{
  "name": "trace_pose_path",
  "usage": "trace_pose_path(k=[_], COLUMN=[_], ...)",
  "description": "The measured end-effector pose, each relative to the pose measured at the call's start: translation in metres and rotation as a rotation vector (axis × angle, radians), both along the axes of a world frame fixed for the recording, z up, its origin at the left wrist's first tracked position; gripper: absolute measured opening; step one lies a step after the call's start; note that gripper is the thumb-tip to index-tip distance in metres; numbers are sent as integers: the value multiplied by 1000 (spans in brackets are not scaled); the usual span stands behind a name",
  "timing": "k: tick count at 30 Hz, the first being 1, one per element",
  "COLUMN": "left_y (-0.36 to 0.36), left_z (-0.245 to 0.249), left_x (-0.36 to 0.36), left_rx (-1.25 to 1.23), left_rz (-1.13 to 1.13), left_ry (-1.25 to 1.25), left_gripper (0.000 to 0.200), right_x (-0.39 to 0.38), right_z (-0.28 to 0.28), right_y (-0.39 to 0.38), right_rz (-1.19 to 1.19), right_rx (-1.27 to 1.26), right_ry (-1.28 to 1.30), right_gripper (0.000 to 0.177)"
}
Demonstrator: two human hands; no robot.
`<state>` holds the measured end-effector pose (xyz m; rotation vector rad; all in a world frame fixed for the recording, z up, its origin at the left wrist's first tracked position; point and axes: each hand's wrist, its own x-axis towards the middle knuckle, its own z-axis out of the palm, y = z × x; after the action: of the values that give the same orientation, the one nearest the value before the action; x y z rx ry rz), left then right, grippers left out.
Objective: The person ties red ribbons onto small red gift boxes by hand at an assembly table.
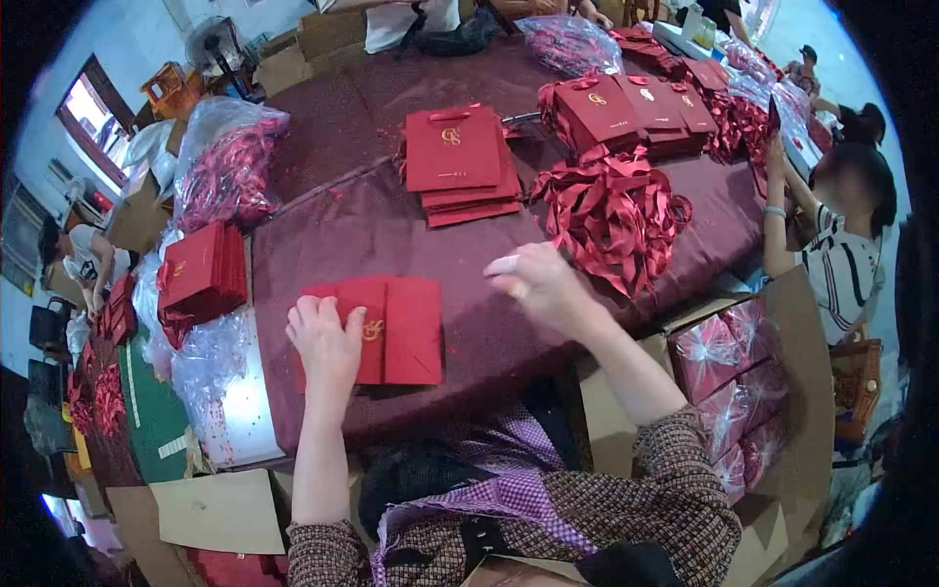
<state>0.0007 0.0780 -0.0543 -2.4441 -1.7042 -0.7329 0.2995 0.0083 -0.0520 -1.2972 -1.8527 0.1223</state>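
My left hand [328, 338] rests with its fingers spread on a flat red paper bag [413, 333] with a gold logo, near the table's front edge. To the right, my right hand [543, 284] is raised over the table, blurred by motion; its fingers look curled, and whether they hold anything is too smeared to tell. Beyond it lies a loose heap of red ribbons [616, 220]. A stack of red bags with ribbon handles [452, 152] lies past both hands, at the middle of the table.
More bag stacks stand at the left [201, 272] and back right [597, 108]. A plastic sack of ribbons [230, 171] sits at the left. An open carton [807, 391] holds wrapped red packs. A co-worker [846, 245] is at the right.
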Motion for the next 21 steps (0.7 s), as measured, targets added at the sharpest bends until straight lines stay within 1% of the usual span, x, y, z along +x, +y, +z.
trace_pose_path(k=[1, 2, 4, 7, 9, 11, 13, 15, 16, 18, 20, 21], left_y=[-1, 0, 3, 3, 2, 1, -1, 1, 2, 4, 9, 10], left_z=[1, 1, -3, -3, -2, -1, 3, 2, 0, 0, 1, 0], left_x=[4, 6, 9, 8, 6, 5, 5, 3, 2, 0, -3, -6], left_rx=[29, 21, 15, -27, -5, -60, -70, -85, -31, 8, -168, -192], left_rz=[-19, -25, -36, -37, -35, -25, -25, -38, -63, -132, -115, -82], left_ry=[-12, -33, -49, -64, -47, -61, -71, -85, -75, -184, -357, -337], left_gripper=[32, 32, 31, 31, 30, 29, 29, 28, 25, 22, 22, 22], right_x=[-15, -31, -59, -91, -103, -111, -110, -109, -109, -107, -108, -108], right_z=[0, 3, 1, 2, -4, -21, -17, -20, -22, -29, -28, -32], right_y=[7, 10, 18, 20, 23, 29, 28, 29, 32, 31, 32, 33], right_rz=[58, 113, 241, 336, 353, 318, 302, 304, 342, 310, 306, 309], right_rx=[-25, 4, -32, -85, -131, -157, -210, -197, -128, -81, -147, -143], right_ry=[12, 14, 46, 55, 50, 149, 198, 218, 219, 175, 173, 156], right_gripper=[14, 13, 10, 13, 14, 14, 12, 12, 12, 11, 13, 13])
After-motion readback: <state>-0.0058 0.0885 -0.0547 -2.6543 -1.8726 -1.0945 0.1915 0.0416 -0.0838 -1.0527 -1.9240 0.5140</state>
